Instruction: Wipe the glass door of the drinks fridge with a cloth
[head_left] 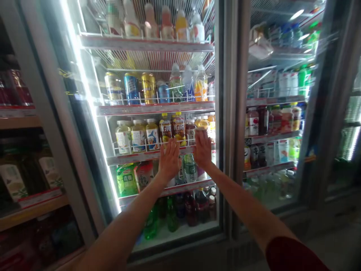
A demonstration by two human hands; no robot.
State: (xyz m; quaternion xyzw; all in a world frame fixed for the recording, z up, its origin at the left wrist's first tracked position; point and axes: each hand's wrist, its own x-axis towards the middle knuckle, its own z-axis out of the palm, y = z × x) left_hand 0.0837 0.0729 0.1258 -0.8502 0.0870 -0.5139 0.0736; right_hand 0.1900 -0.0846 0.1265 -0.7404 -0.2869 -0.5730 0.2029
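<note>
Both my hands reach into a lit drinks cooler. My left hand (169, 158) is open, fingers stretched upward, in front of the third shelf's front rail (141, 157). It is nearest to two dark tea bottles (178, 128) with yellow caps; whether it touches the rail I cannot tell. To its right, my right hand (203, 150) is raised with its fingers extended, slightly blurred, before amber bottles (212, 122) and a dark bottle (191, 133) with a pale label. No held item shows in either hand. White-labelled bottles (138, 135) stand left of the tea bottles.
Cans (131, 88) and bottles fill the shelf above. A green package (126, 180) and a clear bottle (190, 167) stand below, with dark bottles (202, 205) at the bottom. A metal door post (235, 113) rises at right; a bright light strip (87, 90) runs down the left.
</note>
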